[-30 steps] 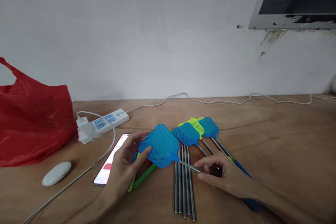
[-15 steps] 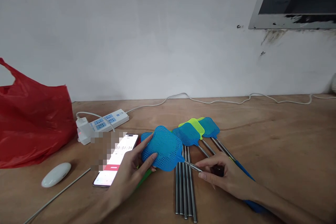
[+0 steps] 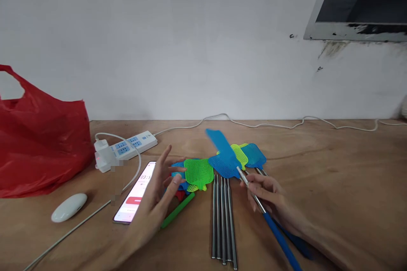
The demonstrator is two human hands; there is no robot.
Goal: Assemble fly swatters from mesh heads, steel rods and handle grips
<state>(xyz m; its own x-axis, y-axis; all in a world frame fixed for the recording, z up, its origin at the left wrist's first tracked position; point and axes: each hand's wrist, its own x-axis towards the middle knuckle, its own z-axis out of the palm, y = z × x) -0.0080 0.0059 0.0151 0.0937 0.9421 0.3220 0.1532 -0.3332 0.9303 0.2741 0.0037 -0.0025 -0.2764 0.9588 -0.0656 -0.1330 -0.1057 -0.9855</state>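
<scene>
My right hand (image 3: pixel 270 194) grips the metal rod of a fly swatter (image 3: pixel 222 146) with a blue head and a blue handle. The head is tilted, seen nearly edge-on and a little blurred. My left hand (image 3: pixel 155 194) has its fingers apart and holds nothing. It hovers at the left side of a pile of loose swatter heads, with a green head (image 3: pixel 199 172) on top. A green handle (image 3: pixel 178 210) lies below that pile. Several bare metal rods (image 3: pixel 223 220) lie side by side between my hands. Behind the held swatter lie other swatters with blue (image 3: pixel 255 155) and yellow-green heads (image 3: pixel 242 152).
A lit phone (image 3: pixel 132 203) lies beside my left forearm. Farther left are a white power strip (image 3: pixel 148 139) with a plugged-in charger, a white mouse-like object (image 3: pixel 69 208) and a red plastic bag (image 3: pixel 44 144). A white cable (image 3: pixel 260 125) runs along the wall.
My left hand has let go of the blue swatter head. The swatter in my right hand has swung more upright and its head turned edge-on, uncovering the green head beneath.
</scene>
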